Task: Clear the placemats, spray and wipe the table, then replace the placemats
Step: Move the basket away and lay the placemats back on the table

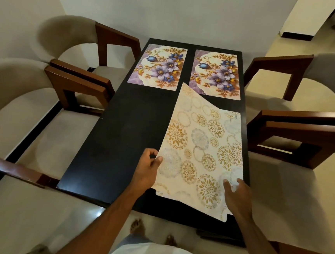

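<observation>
Left hand (149,165) pinching lifted mat (197,147), gold-patterned side up, over near right of bench (111,132). Right hand (235,195) lying open-fingered on the mat's near edge. Two floral mats (157,66) (216,74) lying side by side at far end.

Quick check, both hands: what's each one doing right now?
Left hand: pinches the left edge of the cream placemat with gold circle patterns, lifted off the black table.
Right hand: fingers open, on the mat's near corner.
</observation>
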